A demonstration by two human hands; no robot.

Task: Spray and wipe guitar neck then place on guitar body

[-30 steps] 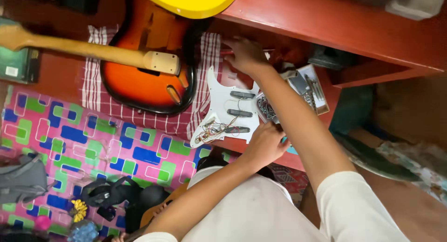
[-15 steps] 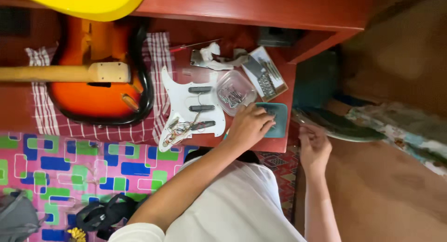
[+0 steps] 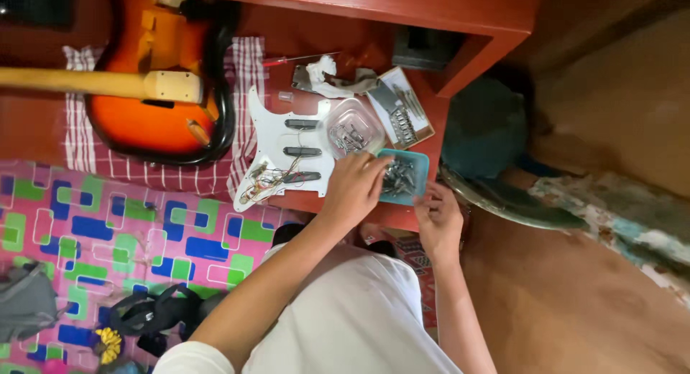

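Teal plastic, a small square tray (image 3: 419, 162) of grey metal screws, sits at the bench's near edge by its right-hand corner. The left hand (image 3: 353, 187) reaches over the tray's left rim, fingers curled down into the screws; whether it pinches one cannot be told. The right hand (image 3: 438, 219) hovers just beside the tray's near edge, fingers loosely bent, holding nothing visible. Touching the tray's far-left corner is a clear round plastic tub (image 3: 352, 128) with more metal bits. Behind it lies a flat rectangular card package (image 3: 402, 115), tan-rimmed, tilted, with a bridge part on it. Left of the left hand lies a white pickguard (image 3: 277, 144), long axis running from the near edge toward the far side, its loose wires at the near end. Farther left, a sunburst guitar body (image 3: 154, 111) rests on a red checked cloth (image 3: 248, 65), neck pointing left along the red bench (image 3: 460, 11).
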